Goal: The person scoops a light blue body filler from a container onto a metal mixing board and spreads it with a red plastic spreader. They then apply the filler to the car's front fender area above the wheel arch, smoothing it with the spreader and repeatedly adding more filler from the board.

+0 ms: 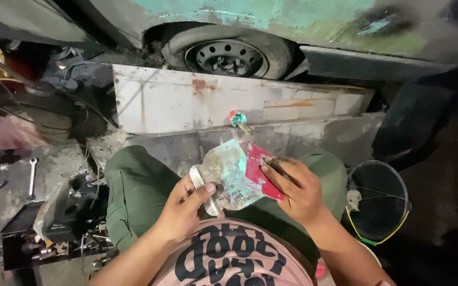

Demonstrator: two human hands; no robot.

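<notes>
Nearest the camera, both forearms reach fwd over the lap. Left hand [186, 204] is closed round the handle end of a rounded metal mixing plate [228, 175], thumb pressed on top near the rim, fingers curled under; plate sits tilted, its smeared grey-green face turned up. Right hand [298, 188] pinches a red plastic spreader [258, 169] btwn thumb and fingertips, w/ what looks like a thin stick or blade also lying along the fingers, hard to tell which. Spreader's edge lies on the plate's right side, touching the filler, just left of the right hand's fingertips and up-right of the left thumb.

To do this well, I'd judge: keep the plate steady w/ the left hand, hold the spreader at a low angle, draw it across in even strokes so the paste folds over and none slides off the rim onto the green trousers [139, 190] below.

Just beyond both hands, a small tube w/ red-green cap [238, 119] rests on a pale rusty metal panel [186, 100]. Right of the right hand, a dark bucket [380, 201]. Left of the left hand, a tool tray [54, 228] and a spanner [31, 177] on the floor. Farthest, a car wheel [229, 55] under a patchy body.
</notes>
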